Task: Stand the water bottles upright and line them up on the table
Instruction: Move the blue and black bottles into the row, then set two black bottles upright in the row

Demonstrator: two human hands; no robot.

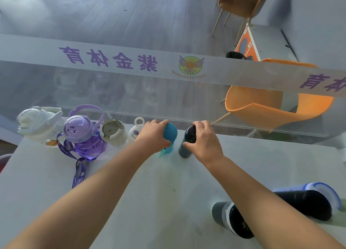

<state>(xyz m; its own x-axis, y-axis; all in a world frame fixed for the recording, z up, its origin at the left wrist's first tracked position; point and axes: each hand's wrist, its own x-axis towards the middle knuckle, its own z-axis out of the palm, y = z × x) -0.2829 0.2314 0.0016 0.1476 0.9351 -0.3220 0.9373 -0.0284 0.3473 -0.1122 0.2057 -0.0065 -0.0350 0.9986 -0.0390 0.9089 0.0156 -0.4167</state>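
Note:
Along the far edge of the grey table [149, 192] stand several bottles in a row: a white bottle [40, 124], a purple bottle [82, 134] with a strap, a cream bottle [112, 132] and a small white bottle [135, 130]. My left hand [152, 136] grips an upright teal bottle [170, 134]. My right hand [204, 140] grips an upright dark grey bottle [184, 151] beside it. A black bottle [299, 203] lies on its side at the near right, partly hidden by my right forearm.
A glass wall with a frosted lettered band [131, 61] rises right behind the row. Behind the glass are orange chairs [271, 106]. A clear blue-rimmed container [325, 192] lies behind the black bottle. The purple strap [78, 172] trails across the table.

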